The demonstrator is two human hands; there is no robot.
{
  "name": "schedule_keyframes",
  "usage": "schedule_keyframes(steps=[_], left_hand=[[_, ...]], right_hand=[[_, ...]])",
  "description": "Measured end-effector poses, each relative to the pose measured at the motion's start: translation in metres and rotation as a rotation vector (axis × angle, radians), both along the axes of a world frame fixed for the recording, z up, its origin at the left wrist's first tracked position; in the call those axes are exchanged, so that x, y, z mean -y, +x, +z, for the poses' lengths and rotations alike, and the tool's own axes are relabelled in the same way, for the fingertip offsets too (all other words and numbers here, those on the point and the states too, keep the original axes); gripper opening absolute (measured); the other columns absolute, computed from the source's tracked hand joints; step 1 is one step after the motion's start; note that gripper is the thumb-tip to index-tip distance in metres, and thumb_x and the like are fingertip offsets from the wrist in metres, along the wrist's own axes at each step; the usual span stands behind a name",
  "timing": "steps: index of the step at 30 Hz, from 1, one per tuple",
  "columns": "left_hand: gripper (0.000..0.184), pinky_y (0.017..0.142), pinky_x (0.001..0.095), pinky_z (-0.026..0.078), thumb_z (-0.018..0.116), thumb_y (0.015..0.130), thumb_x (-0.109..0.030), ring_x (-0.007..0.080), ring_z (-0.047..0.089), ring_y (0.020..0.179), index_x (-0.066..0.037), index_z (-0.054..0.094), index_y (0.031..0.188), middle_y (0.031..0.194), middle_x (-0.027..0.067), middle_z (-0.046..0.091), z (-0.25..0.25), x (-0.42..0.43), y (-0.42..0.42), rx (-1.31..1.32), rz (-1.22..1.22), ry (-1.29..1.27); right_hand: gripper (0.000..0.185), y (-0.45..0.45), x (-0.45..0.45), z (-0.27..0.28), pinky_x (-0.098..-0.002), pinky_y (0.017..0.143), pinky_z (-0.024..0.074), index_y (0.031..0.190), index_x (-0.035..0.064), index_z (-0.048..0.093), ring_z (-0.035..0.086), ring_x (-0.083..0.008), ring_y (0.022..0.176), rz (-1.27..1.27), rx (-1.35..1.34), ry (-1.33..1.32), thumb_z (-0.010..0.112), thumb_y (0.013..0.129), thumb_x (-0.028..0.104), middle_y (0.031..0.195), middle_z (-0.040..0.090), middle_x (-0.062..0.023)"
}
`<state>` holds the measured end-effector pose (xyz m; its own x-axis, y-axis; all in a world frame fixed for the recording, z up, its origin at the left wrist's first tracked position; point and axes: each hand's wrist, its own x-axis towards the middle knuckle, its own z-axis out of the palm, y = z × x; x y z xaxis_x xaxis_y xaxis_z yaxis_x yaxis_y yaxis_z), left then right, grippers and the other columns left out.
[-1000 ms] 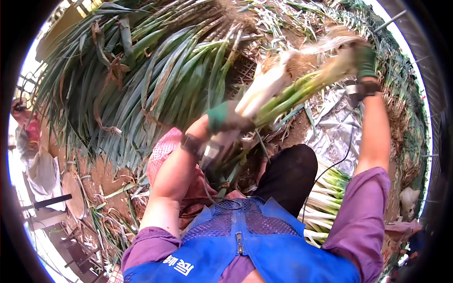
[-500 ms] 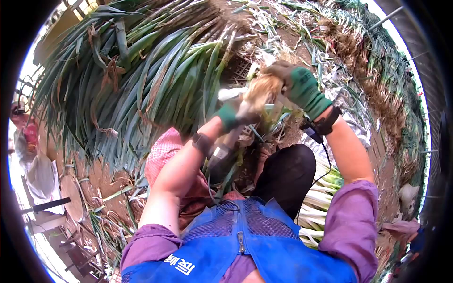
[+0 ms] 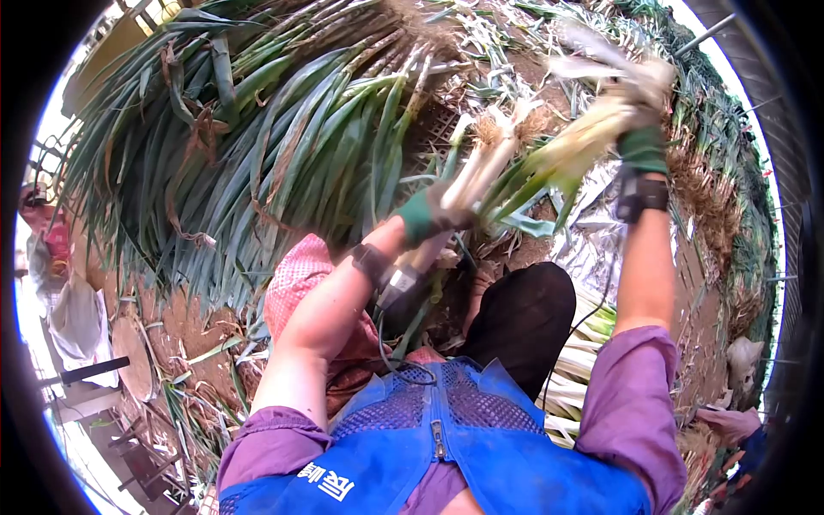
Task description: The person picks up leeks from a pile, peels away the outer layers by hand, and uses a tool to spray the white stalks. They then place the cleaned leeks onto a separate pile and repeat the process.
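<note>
My left hand [image 3: 427, 216], in a dark-palmed green glove, is closed around a few green onions [image 3: 481, 167]. Their white stalks slant up to the right and end in brown fibrous roots [image 3: 508, 129]. Up and to the right, my right hand [image 3: 642, 120], gloved the same way, is smeared by motion. It grips a bunch of peeled outer leaves [image 3: 584, 137], pale at the fist, with green ends trailing back toward the stalks. The two hands are well apart.
A large heap of untrimmed green onions [image 3: 283, 146] lies at the left. Peeled white stalks [image 3: 571, 386] are stacked beside my right knee [image 3: 524, 318]. Leaf scraps [image 3: 481, 34] litter the ground, and a long row of rooted onions [image 3: 712, 172] runs along the right.
My right hand has swung up and right, away from the left, pulling leaves off the stalks. The white stalks in my left hand now show bare; that hand has barely moved.
</note>
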<state>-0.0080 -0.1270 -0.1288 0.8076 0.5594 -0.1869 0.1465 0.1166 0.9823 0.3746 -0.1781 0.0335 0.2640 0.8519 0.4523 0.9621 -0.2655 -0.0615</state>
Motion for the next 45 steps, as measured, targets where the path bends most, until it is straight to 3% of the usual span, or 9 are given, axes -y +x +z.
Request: schedule_keyframes(steps=[14, 21, 26, 29, 32, 37, 40, 43, 45], left_hand=[[0.06, 0.069, 0.0339, 0.054, 0.067, 0.091, -0.048, 0.0186, 0.063, 0.075, 0.0, 0.056, 0.126, 0.088, 0.0091, 0.066, 0.016, -0.034, -0.027, 0.358, -0.248, -0.508], [0.076, 0.071, 0.0352, 0.057, 0.058, 0.085, -0.071, 0.0228, 0.068, 0.082, -0.003, 0.059, 0.118, 0.106, 0.018, 0.069, 0.037, -0.032, -0.034, 0.383, -0.169, -0.552], [0.077, 0.07, 0.0334, 0.057, 0.051, 0.092, -0.068, 0.0249, 0.07, 0.086, 0.002, 0.054, 0.124, 0.1, 0.0198, 0.07, 0.03, -0.03, -0.025, 0.375, -0.081, -0.532], [0.075, 0.067, 0.031, 0.057, 0.052, 0.092, -0.067, 0.0212, 0.069, 0.081, -0.001, 0.052, 0.128, 0.099, 0.0179, 0.071, 0.032, -0.031, -0.03, 0.466, -0.14, -0.486], [0.096, 0.065, 0.0283, 0.056, 0.063, 0.077, -0.076, 0.0156, 0.065, 0.073, -0.004, 0.042, 0.137, 0.101, 0.0156, 0.07, 0.037, -0.032, -0.033, 0.347, -0.186, -0.377], [0.11, 0.062, 0.0248, 0.054, 0.04, 0.074, -0.093, 0.0121, 0.065, 0.068, 0.003, 0.056, 0.126, 0.092, 0.0138, 0.072, 0.026, -0.039, -0.038, 0.311, -0.108, -0.277], [0.113, 0.062, 0.0246, 0.054, 0.04, 0.07, -0.094, 0.0106, 0.065, 0.069, 0.004, 0.058, 0.124, 0.093, 0.0142, 0.072, 0.024, -0.045, -0.043, 0.321, -0.06, -0.183], [0.115, 0.062, 0.0262, 0.055, 0.039, 0.069, -0.095, 0.0112, 0.065, 0.071, 0.004, 0.059, 0.124, 0.095, 0.0147, 0.07, 0.034, -0.039, -0.042, 0.311, -0.06, -0.204], [0.114, 0.063, 0.0264, 0.055, 0.04, 0.069, -0.094, 0.0124, 0.065, 0.073, 0.002, 0.057, 0.127, 0.096, 0.0141, 0.07, 0.028, -0.04, -0.042, 0.281, -0.101, -0.255]], right_hand=[[0.024, -0.162, 0.036, -0.008, -0.0334, 0.079, 0.0562, 0.105, 0.0032, 0.065, 0.066, -0.0224, 0.083, 0.681, -0.851, -0.047, 0.069, 0.089, 0.021, 0.094, 0.069, -0.0104], [0.034, -0.209, -0.001, -0.06, -0.032, 0.085, 0.0565, 0.115, 0.0034, 0.065, 0.068, -0.0199, 0.088, 0.476, -1.879, 0.017, 0.073, 0.088, 0.023, 0.099, 0.07, -0.0092], [0.027, -0.204, 0.005, -0.054, -0.0323, 0.093, 0.0555, 0.119, 0.0017, 0.066, 0.068, -0.0225, 0.102, 0.372, -0.947, -0.086, 0.059, 0.096, 0.015, 0.111, 0.07, -0.0109], [0.03, -0.164, 0.009, -0.038, -0.0303, 0.096, 0.054, 0.125, 0.0032, 0.065, 0.068, -0.0228, 0.105, 0.452, 0.004, -0.004, 0.048, 0.1, 0.01, 0.12, 0.068, -0.0127], [0.029, -0.102, -0.008, -0.033, -0.0304, 0.081, 0.0526, 0.121, 0.0067, 0.063, 0.062, -0.0163, 0.086, 0.288, -0.872, 0.389, 0.047, 0.104, 0.023, 0.103, 0.067, -0.0055], [0.026, 0.044, 0.025, -0.026, -0.026, 0.055, 0.0507, 0.108, 0.0079, 0.061, 0.055, -0.0094, 0.065, 0.39, -2.058, 0.547, 0.055, 0.101, 0.033, 0.089, 0.06, -0.0018], [0.031, -0.018, 0.058, -0.021, -0.0309, 0.08, 0.0521, 0.119, 0.0034, 0.057, 0.059, -0.0162, 0.093, 0.314, -1.437, 0.258, 0.058, 0.099, 0.026, 0.109, 0.063, -0.0079], [0.021, -0.1, 0.051, -0.075, -0.0345, 0.098, 0.0554, 0.115, 0.0051, 0.067, 0.063, -0.0223, 0.117, 0.983, -1.137, 0.151, 0.063, 0.096, 0.015, 0.131, 0.062, -0.0101], [0.017, -0.163, 0.041, -0.066, -0.0349, 0.092, 0.0583, 0.107, 0.0056, 0.071, 0.069, -0.0209, 0.104, 1.041, -0.732, 0.12, 0.068, 0.092, 0.015, 0.115, 0.069, -0.0088]])
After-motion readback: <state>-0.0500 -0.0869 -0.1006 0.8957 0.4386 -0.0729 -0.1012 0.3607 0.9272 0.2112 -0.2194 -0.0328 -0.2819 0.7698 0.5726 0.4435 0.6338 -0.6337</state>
